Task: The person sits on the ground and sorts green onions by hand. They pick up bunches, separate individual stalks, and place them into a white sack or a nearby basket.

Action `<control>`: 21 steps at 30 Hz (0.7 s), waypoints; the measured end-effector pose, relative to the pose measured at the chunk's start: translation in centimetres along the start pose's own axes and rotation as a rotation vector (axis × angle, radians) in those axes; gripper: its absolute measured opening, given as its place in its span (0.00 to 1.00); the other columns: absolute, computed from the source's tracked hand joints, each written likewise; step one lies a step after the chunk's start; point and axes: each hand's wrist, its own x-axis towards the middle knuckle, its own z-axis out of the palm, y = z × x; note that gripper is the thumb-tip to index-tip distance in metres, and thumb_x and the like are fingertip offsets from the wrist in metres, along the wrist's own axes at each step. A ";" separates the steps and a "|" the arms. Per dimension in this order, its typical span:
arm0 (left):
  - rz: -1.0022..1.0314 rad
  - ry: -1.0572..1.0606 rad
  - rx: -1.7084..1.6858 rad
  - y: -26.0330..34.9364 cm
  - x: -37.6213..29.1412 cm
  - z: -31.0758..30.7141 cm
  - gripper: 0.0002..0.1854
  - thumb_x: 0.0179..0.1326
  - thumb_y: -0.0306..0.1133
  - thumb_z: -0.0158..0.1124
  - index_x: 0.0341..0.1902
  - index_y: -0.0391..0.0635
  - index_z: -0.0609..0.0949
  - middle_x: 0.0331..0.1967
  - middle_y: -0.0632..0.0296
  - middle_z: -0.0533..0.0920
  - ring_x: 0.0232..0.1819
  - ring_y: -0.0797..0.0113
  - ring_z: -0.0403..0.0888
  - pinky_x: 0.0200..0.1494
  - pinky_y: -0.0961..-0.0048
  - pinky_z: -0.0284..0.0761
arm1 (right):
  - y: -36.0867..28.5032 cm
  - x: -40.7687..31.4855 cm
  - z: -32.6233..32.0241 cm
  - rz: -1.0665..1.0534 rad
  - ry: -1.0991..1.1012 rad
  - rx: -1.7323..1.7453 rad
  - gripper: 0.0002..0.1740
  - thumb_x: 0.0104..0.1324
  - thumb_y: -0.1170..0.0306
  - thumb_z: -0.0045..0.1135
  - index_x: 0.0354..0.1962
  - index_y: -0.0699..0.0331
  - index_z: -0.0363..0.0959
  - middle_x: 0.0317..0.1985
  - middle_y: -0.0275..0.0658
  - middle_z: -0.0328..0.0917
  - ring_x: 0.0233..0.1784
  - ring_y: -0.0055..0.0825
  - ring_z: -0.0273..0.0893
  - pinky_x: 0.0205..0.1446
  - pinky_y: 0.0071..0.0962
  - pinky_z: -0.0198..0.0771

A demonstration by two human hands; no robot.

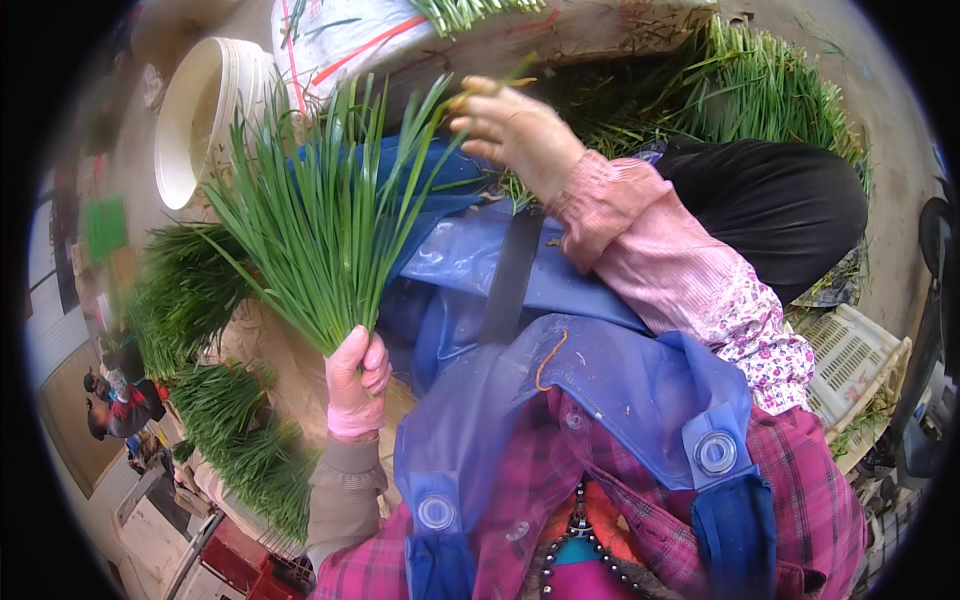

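My left hand, in a thin pinkish glove, is closed round the lower end of a fanned bunch of long green leaves, like Chinese chives. To the right of the leaf tips is my right hand, blurred, with its fingers partly spread. A thin yellowish leaf lies at its fingertips; whether the fingers grip it I cannot tell. A blue plastic apron covers my lap beneath both hands.
Several tied green bunches lie at left. A white bucket stands at upper left beside a white woven sack. More leaves are heaped at upper right. A cream plastic crate stands at right. People are far left.
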 end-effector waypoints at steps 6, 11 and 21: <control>-0.002 0.036 -0.052 -1.0 0.9 0.6 0.07 0.63 0.34 0.56 0.34 0.45 0.71 0.15 0.71 0.67 0.11 0.84 0.56 0.13 0.85 0.50 | -1.4 0.0 -2.4 -0.098 0.147 -0.079 0.19 0.66 0.67 0.52 0.54 0.63 0.69 0.48 0.36 0.76 0.48 0.23 0.74 0.52 0.24 0.69; -0.003 0.042 -0.063 -0.8 1.0 0.8 0.06 0.63 0.33 0.56 0.35 0.45 0.71 0.15 0.71 0.66 0.11 0.84 0.56 0.13 0.85 0.50 | -0.4 0.3 -3.0 -0.104 0.181 -0.211 0.17 0.66 0.67 0.51 0.51 0.64 0.71 0.47 0.39 0.76 0.51 0.26 0.73 0.57 0.27 0.67; 0.000 -0.003 -0.067 -1.0 1.3 0.4 0.07 0.63 0.33 0.57 0.36 0.45 0.71 0.15 0.70 0.67 0.10 0.84 0.55 0.12 0.85 0.49 | 2.2 2.2 -1.1 0.345 -0.133 -0.174 0.17 0.65 0.57 0.56 0.46 0.56 0.76 0.43 0.26 0.76 0.41 0.15 0.70 0.41 0.19 0.65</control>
